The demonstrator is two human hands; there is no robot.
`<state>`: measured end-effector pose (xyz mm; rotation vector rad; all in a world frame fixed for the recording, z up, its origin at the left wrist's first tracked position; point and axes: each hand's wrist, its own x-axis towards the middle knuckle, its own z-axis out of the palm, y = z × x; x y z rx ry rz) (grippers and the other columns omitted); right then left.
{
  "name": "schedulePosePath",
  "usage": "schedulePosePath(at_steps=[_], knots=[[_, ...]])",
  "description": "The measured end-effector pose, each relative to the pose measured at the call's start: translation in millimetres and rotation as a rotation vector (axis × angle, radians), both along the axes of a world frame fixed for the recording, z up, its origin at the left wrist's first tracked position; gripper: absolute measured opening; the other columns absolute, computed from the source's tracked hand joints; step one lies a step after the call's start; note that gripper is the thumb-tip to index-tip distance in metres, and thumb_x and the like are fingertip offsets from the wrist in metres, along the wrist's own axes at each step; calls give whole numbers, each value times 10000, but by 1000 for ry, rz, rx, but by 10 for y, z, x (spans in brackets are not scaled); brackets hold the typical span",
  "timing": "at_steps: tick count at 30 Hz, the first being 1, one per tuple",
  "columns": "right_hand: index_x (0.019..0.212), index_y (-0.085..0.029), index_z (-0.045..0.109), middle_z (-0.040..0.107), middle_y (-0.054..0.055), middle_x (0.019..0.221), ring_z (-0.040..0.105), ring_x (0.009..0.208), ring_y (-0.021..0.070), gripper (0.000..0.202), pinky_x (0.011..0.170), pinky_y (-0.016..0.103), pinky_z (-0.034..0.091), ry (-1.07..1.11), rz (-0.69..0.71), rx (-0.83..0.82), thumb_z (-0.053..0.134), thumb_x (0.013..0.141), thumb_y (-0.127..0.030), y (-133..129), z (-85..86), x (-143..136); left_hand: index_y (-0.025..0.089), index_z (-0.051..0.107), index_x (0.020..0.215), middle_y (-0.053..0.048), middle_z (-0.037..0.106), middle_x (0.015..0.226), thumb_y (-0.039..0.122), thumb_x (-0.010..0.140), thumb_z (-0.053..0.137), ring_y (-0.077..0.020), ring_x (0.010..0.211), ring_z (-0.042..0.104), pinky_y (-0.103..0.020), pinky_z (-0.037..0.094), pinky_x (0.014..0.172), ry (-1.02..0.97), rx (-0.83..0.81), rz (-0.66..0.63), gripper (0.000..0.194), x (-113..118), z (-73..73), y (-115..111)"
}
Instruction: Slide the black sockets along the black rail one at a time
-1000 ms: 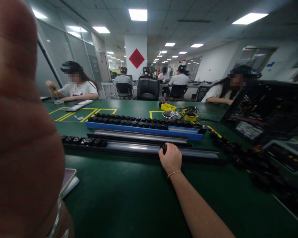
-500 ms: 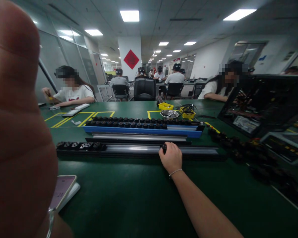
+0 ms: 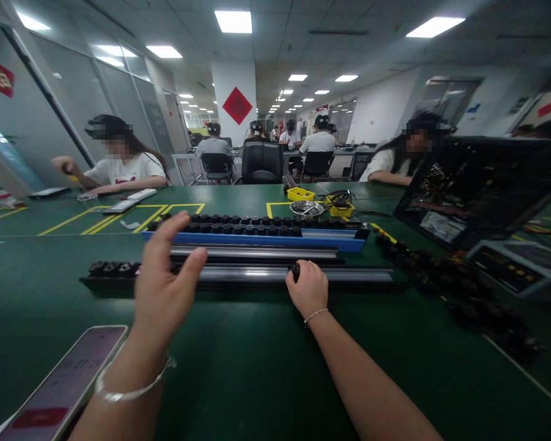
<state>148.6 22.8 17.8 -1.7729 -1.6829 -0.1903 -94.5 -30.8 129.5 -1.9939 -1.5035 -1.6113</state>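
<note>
- Here's the front rail (image 3: 245, 274), long and dark-edged, a silvery channel gleaming along it; it lies crosswise on the green desk (image 3: 239, 355), knobbly black pieces (image 3: 112, 268) lined up at its left end;
- and the small black part (image 3: 296, 271), dark and rounded on top, sits at the rail's right half, its lower side hidden by fingers;
- right hand (image 3: 308, 286) closed round that part, right at the rail;
- left hand (image 3: 163, 291) open, thumb and forefinger spread wide, in front of the rail's left half; contact there, can't tell;
- behind, the blue rail (image 3: 330, 243) carries more black pieces.
</note>
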Motion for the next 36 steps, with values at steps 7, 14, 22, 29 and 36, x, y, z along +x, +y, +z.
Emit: schedulePosePath(at_steps=[7, 14, 22, 29, 36], knots=[[932, -162, 605, 652, 89, 948, 533, 967, 223, 225, 836, 321, 363, 7, 15, -60, 488, 790, -291, -9, 67, 36, 200, 479, 1271, -101, 439, 1402, 411, 872, 430, -287, 1329, 328, -529, 290, 1062, 405, -412, 135, 455, 152, -1080, 450], [980, -158, 599, 649, 100, 982, 535, 969, 216, 253, 852, 327, 352, -9, 32, -49, 483, 798, -291, -6, 53, 69, 236, 483, 1277, -75, 430, 1414, 430, 879, 401, -269, 1292, 388, -537, 250, 1069, 531, -503, 164, 450, 200, -1207, 397], [940, -163, 598, 649, 94, 950, 533, 951, 224, 229, 880, 347, 330, -26, 16, 0, 499, 778, -290, -1, 28, 79, 262, 556, 1185, -55, 444, 1405, 427, 869, 427, -257, 1208, 476, -521, 267, 1056, 517, -507, 154, 378, 194, -1186, 402], [930, -166, 605, 650, 97, 936, 528, 948, 233, 228, 886, 359, 320, -12, 0, 11, 494, 776, -292, 8, 13, 65, 256, 575, 1154, -62, 446, 1403, 427, 867, 433, -257, 1197, 483, -514, 262, 1056, 508, -509, 155, 364, 202, -1181, 403], [941, -151, 605, 648, 106, 935, 525, 964, 232, 251, 893, 351, 330, -9, 16, -19, 484, 775, -295, 24, 20, 77, 269, 593, 1132, -54, 455, 1397, 435, 861, 437, -258, 1202, 475, -510, 246, 1067, 495, -505, 155, 354, 201, -1193, 410]])
